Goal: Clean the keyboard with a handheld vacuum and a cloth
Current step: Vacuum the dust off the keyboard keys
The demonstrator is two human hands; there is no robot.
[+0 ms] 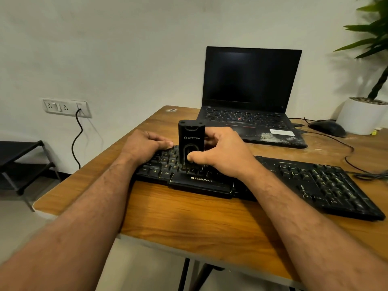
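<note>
- A black Zebronics keyboard (273, 177) lies across the wooden table (189, 217), near its front edge.
- A black handheld vacuum (191, 141), marked Striff, stands upright on the keys at the left half of the keyboard.
- The right hand (222, 152) grasps the vacuum: its fingers (212, 134) curl round the far side and the thumb presses the oval on the front face.
- The left hand (147, 143) rests on the keyboard's upper left part, just beside the vacuum, with fingers curled in and holding nothing that shows.
- An open black ThinkPad laptop (252, 97) with a dark screen sits behind the keyboard.
- A black mouse (327, 128) and a potted plant in a white pot (361, 116) stand at the far right.
- A wall socket (67, 108) with a black cable plugged in is on the left wall.
</note>
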